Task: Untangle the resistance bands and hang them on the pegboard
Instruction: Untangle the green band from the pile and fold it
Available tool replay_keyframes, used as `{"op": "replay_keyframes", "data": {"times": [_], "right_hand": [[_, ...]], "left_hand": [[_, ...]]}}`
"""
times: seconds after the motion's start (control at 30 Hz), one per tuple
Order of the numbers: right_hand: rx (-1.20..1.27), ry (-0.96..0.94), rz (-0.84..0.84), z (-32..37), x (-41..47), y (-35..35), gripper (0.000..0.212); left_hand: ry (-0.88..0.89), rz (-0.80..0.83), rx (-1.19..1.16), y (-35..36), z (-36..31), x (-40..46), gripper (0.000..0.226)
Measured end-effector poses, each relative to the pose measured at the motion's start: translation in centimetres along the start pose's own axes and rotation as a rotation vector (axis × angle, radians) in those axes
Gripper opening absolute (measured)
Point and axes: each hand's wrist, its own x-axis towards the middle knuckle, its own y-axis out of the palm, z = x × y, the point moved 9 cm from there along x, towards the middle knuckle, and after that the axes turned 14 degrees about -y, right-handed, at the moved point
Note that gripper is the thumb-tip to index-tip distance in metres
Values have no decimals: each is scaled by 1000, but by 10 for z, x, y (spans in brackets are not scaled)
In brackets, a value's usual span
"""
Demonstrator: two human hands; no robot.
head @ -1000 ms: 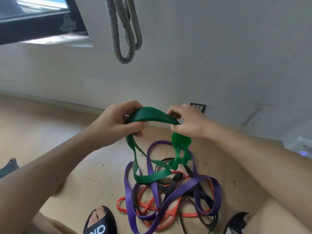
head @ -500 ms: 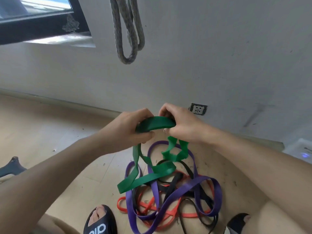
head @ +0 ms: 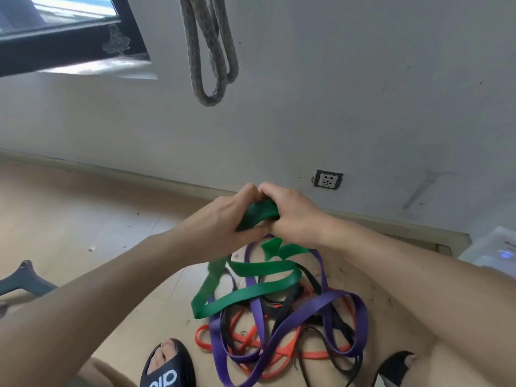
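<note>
The green band (head: 251, 289) is gripped at its top by the left hand (head: 223, 222) and the right hand (head: 290, 213), held close together, while its lower loops are draped over the purple band (head: 321, 311), the orange band (head: 251, 340) and the black band (head: 287, 303) on the floor (head: 83, 208) — nothing is seen hung yet.

Bare forearms, black slide sandals (head: 167, 368) with white lettering

A thick grey rope (head: 208, 48) hangs in loops against the pale wall (head: 349, 88). A dark-framed window (head: 64, 37) sits at upper left. A wall socket (head: 327, 179) is set low, just above the skirting. The tiled floor (head: 69, 213) carries scattered specks. A black sandal (head: 167, 370) and a white box (head: 494, 250) show at the edges.
</note>
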Motion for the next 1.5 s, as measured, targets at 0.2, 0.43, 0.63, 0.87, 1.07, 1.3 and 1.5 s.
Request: {"op": "replay_keyframes", "data": {"times": [0.2,0.43,0.63,0.87,1.07,1.3,1.5], "right_hand": [[100,109,102,-22,-8,-2,44],[162,119,95,-34,-10,-7,28],[227,191,257,-49,-20,11,24],[146,202,290,-70,-29,10,41],[176,233,75,-83,-27,-15,49],[186,273,83,-93,-32,-14,40],[55,267,158,-92,-38,-5,7]], "left_hand": [[-158,71,-194,-20,21,9,19],[-269,41,-253,-26,33,9,22],[-243,37,-208,-27,28,8,28],[-403,-44,-506,-45,67,11,41],[-499,-98,-723,-46,92,12,33],[-596,-173,-862,-52,114,11,33],[-600,-195,-864,-58,122,8,30]]}}
